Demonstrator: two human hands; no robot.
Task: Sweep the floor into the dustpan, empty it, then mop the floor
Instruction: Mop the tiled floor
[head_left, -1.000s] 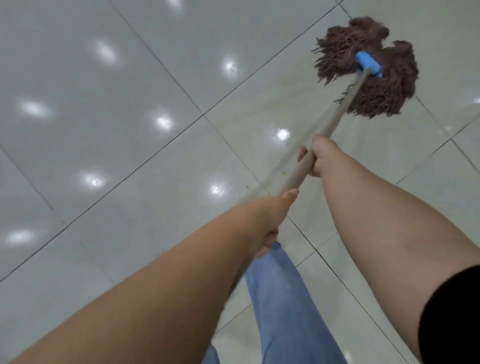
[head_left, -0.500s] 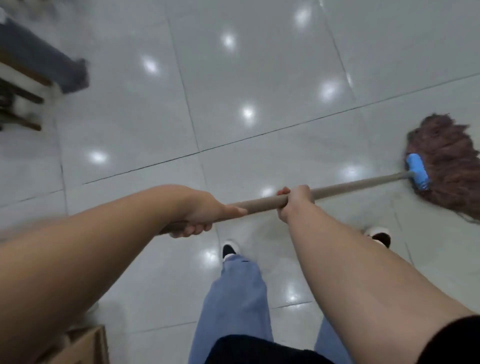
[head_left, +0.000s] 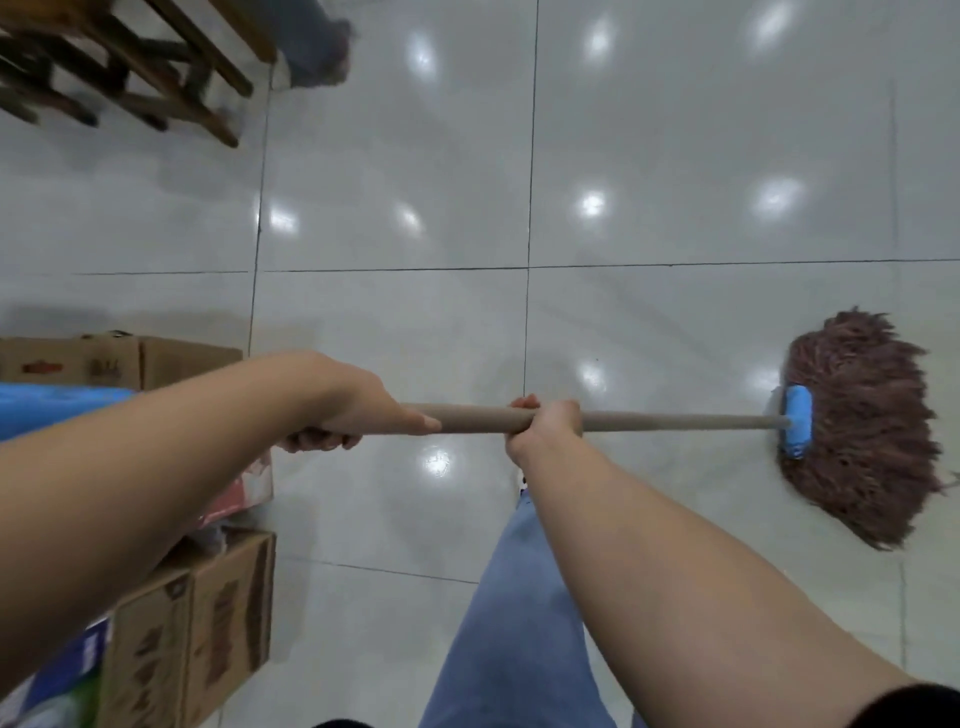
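A mop lies across my view with its brown string head (head_left: 865, 431) spread flat on the glossy white tiled floor (head_left: 649, 130) at the right. A blue clamp (head_left: 797, 428) joins the head to a grey-brown handle (head_left: 675, 421) that runs horizontally leftward. My right hand (head_left: 545, 423) is closed around the handle near its middle. My left hand (head_left: 358, 410) grips the handle's near end, thumb lying along the shaft. No broom or dustpan is in view.
Cardboard boxes (head_left: 197, 623) with blue and red packets stand at the lower left, under my left forearm. Wooden chair legs (head_left: 156, 73) are at the top left, blurred. My leg in blue jeans (head_left: 509, 623) is at the bottom centre.
The mop head has swung from ahead of me over to the right side and the handle now lies level. My view has turned left, bringing the boxes and chair legs into sight.
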